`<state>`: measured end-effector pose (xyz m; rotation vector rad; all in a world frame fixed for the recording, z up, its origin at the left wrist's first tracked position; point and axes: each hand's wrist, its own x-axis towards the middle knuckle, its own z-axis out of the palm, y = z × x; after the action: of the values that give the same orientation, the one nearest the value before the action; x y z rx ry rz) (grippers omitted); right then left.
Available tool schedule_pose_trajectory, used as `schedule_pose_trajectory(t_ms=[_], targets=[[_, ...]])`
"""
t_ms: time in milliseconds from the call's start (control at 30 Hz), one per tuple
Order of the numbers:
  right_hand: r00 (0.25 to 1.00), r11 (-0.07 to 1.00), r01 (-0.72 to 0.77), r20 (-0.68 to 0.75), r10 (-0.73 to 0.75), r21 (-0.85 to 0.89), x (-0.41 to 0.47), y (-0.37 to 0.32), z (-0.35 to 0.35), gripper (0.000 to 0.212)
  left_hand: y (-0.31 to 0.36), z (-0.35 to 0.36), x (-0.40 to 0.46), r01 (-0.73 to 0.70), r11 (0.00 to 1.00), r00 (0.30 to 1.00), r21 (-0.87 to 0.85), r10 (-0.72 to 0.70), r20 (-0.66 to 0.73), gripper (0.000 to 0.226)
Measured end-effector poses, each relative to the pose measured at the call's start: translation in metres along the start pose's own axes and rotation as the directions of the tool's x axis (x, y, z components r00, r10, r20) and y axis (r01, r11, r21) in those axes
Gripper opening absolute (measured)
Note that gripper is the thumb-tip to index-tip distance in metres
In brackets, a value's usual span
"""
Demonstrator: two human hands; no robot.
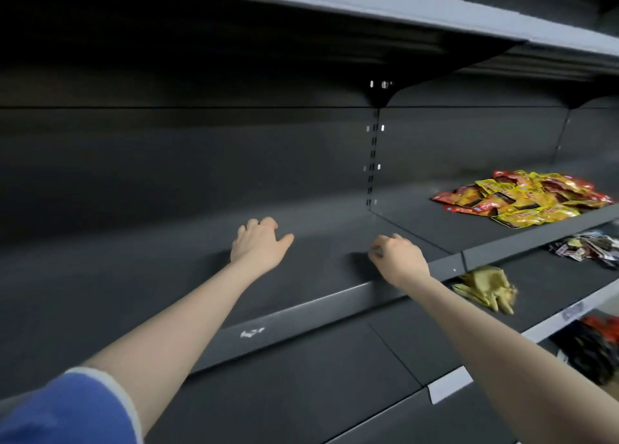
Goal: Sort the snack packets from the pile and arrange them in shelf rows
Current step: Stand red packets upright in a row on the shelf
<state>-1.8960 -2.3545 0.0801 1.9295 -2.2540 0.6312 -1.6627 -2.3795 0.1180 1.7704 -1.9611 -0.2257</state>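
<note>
Both hands hover empty over the dark shelf (318, 252): left hand (259, 244) loosely curled, right hand (398, 259) curled. The red-and-yellow snack packet pile (522, 197) lies well right of the right hand; a hurried reach could push packets off the front edge.

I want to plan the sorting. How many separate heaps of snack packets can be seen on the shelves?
3. A red and yellow pile on the hands' shelf, far right; a dark pile one shelf below; a red and black heap lower still. More may lie beyond the frame.
</note>
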Motion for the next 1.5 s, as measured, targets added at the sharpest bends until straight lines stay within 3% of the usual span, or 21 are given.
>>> schedule_pose_trajectory(t_ms=[500, 933, 1200, 1367, 1500], targets=[[0.991, 0.999, 0.009, -0.132, -0.016, -0.049, 0.158, 0.205, -0.030, 0.028, 0.191, 0.101, 0.125, -0.075, 0.996, 0.993, -0.039, 0.078, 0.090, 0.049], [0.984, 0.986, 0.164, -0.073, -0.164, -0.017, 0.281, 0.447, -0.056, 0.027, 0.399, 0.248, 0.170, 0.251, 0.968, 0.963, -0.030, -0.246, 0.111, 0.052], [0.973, 0.973, 0.228, -0.054, -0.226, 0.035, 0.304, 0.478, -0.054, 0.026, 0.458, 0.294, 0.175, 0.409, 0.905, 0.898, 0.112, -0.422, 0.127, 0.085], [0.966, 0.965, 0.254, -0.070, -0.250, 0.058, 0.308, 0.479, -0.045, 0.026, 0.468, 0.301, 0.190, 0.537, 0.843, 0.830, 0.023, -0.534, 0.162, 0.094], [0.964, 0.962, 0.261, -0.069, -0.255, 0.084, 0.314, 0.471, -0.039, 0.028, 0.473, 0.299, 0.197, 0.612, 0.791, 0.783, -0.005, -0.605, 0.145, 0.117]])
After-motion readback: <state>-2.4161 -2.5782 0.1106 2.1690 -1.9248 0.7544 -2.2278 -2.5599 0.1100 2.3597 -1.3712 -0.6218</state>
